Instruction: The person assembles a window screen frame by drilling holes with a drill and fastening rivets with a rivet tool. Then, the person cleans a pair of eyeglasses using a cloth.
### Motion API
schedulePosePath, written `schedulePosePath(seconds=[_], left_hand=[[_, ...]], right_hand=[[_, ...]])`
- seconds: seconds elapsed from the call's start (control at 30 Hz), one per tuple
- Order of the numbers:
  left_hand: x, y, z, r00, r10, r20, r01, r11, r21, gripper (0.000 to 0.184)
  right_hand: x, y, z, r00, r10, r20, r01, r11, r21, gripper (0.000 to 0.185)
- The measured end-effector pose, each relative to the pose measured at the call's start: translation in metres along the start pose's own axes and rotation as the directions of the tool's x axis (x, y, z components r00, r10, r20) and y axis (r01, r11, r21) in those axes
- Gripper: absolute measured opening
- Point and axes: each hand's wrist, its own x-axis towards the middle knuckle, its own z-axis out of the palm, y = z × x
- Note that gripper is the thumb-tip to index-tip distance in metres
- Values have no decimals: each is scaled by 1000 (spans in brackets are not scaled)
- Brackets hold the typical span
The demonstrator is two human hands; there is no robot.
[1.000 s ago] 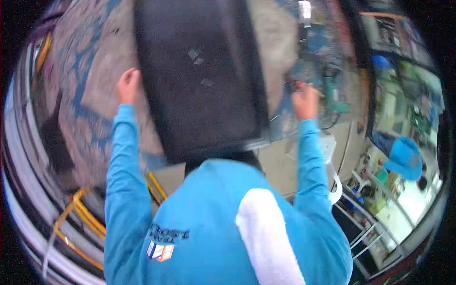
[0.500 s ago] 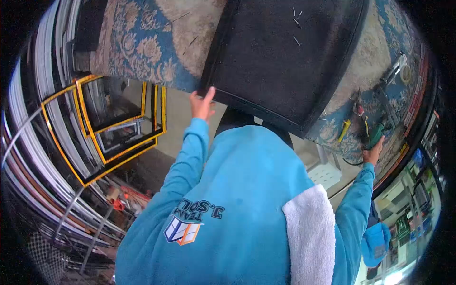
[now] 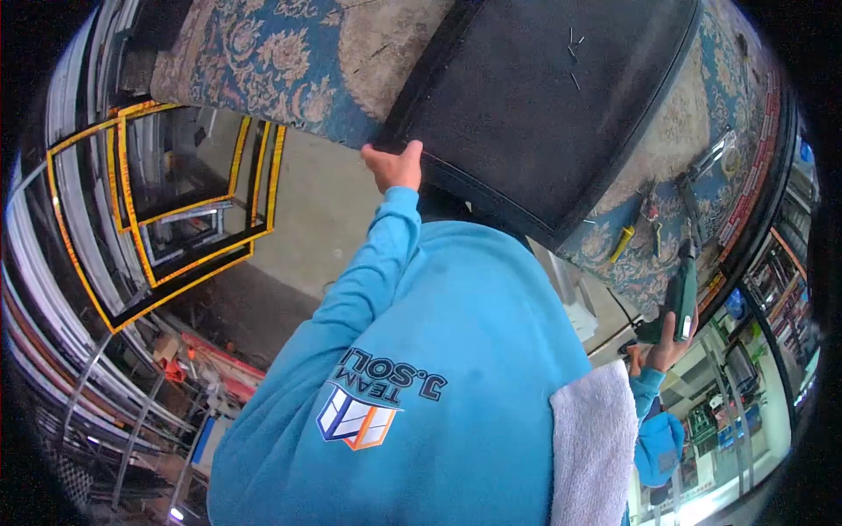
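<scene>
A black framed panel [image 3: 535, 114] lies on a carpet-covered bench, with several loose screws [image 3: 574, 54] on its face. My left hand [image 3: 396, 167] grips the panel's near left corner, thumb on one side and fingers on the other. Off to the right, my right hand [image 3: 674, 344] is closed around the handle of a green power drill [image 3: 680, 294]. The drill is raised at the bench's edge, its bit end pointing away from me. A yellow-handled tool [image 3: 622, 244] and a red-handled tool [image 3: 650, 209] lie on the carpet between the panel and the drill.
Patterned carpet [image 3: 272, 74] covers the bench. A tape roll [image 3: 731, 161] lies at its right side. Yellow-edged frames [image 3: 189, 215] lean at the left beside racks of long profiles [image 3: 53, 351]. A white towel [image 3: 596, 447] hangs from my shirt. Another person [image 3: 658, 447] in blue is at lower right.
My right hand has lifted the drill from the carpet and drawn it back toward me. My left hand stays at the panel corner. The view has shifted a little.
</scene>
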Motion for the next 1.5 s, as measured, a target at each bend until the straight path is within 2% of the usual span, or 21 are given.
schedulePosePath(seconds=[0.2,0.37,0.4,0.47,0.6,0.77,0.87,0.9,0.93,0.97,1.0,1.07,1.13,1.2,1.23,1.27,1.33,1.37,1.4,1.47,1.5], left_hand=[[-2,3,-1,997,68,29,-68,997,28,84],[0,12,-12,995,-18,94,17,1000,6,80],[0,13,-16,991,-17,133,19,1000,-19,80],[2,7,-20,985,-23,168,32,998,-48,81],[12,-14,-22,972,133,193,-110,986,-123,78],[18,-39,-36,947,276,167,-239,948,-212,62],[21,-61,-22,954,296,43,-282,938,-204,52],[15,-55,-26,951,305,43,-290,935,-204,52],[5,-46,-34,970,21,243,115,839,-532,44],[-1,-40,-37,844,-164,512,514,524,-680,36],[-4,-40,-34,845,-155,512,509,528,-680,36],[-8,-44,-26,822,-152,548,535,532,-656,23],[-11,-36,-22,832,-128,540,514,544,-663,25],[0,-34,-17,729,-257,634,655,529,-539,28],[-6,-19,-30,708,-226,668,660,548,-514,30],[-3,-26,-27,714,-224,663,652,559,-513,30],[3,-28,-27,692,-195,695,672,526,-521,29],[1,-32,-30,687,-192,701,667,550,-502,29],[-1,-31,-32,691,-190,698,659,562,-500,29],[-7,-35,-33,681,-78,728,676,450,-584,30],[-12,-41,-35,679,-82,729,675,460,-577,30]], right_hand=[[-7,-88,71,945,-98,313,71,993,98,69],[-12,-129,130,883,-69,465,62,998,31,73],[-12,-131,139,863,-117,491,140,990,-10,75],[-18,-136,156,844,-67,532,93,995,-23,73],[-30,-139,178,790,-57,611,152,983,-104,69],[-34,-133,171,752,-83,654,227,964,-138,67],[-36,-105,157,838,-54,543,139,983,-117,68],[-37,-95,154,905,-96,414,159,980,-120,68],[-36,-83,149,951,-139,275,179,976,-126,68],[-35,-70,145,970,-156,187,191,965,-183,71],[-32,-54,141,971,-158,179,189,966,-177,71],[-21,-15,134,965,-260,-33,226,888,-401,76],[-7,26,129,965,-245,-90,184,883,-431,82],[5,67,129,945,-284,-162,50,614,-788,88],[9,81,132,964,-172,-205,-50,636,-770,97],[9,95,132,964,-162,-209,-57,644,-763,97],[11,112,136,988,-80,-133,-51,640,-767,93],[14,119,136,984,75,-163,-175,588,-789,88],[15,116,138,982,86,-166,-184,595,-782,88],[11,101,138,948,-318,2,184,543,-820,82],[3,71,149,948,-319,-12,210,650,-730,72]])
